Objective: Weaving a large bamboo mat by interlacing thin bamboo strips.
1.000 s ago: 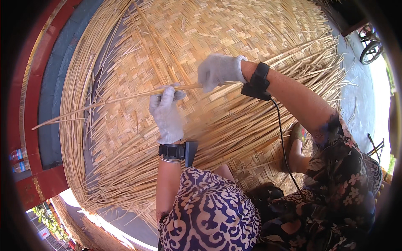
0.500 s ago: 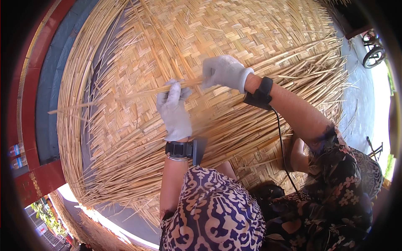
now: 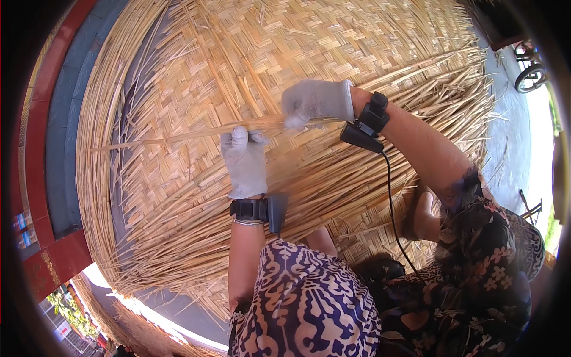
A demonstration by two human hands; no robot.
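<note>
A long flattened reed (image 3: 178, 138) stretches between my two gloved hands above the woven mat, its thin end reaching out to the left. My left hand (image 3: 245, 163), in a white glove, pinches the reed from below with the thumb upright. To its right, my right hand (image 3: 318, 102), also gloved, is closed around the reed's other end, knuckles up. Under both hands lies the reed mat (image 3: 333, 35) in a herringbone weave. Loose reeds (image 3: 333, 160) are spread across the mat just in front of my body, partly blurred near my left wrist.
A long bundle of reeds (image 3: 95, 178) curves along the left edge. Beyond it stand a grey step (image 3: 65, 131) and red posts. Dark bands with boxes are strapped to both wrists, and a cable (image 3: 389, 196) hangs from the right one. A wheel (image 3: 531, 78) shows at the far right.
The reed has shifted right, its thin left end drawn in toward my hands. My right hand has turned flatter and moved slightly left; my left hand keeps nearly its place.
</note>
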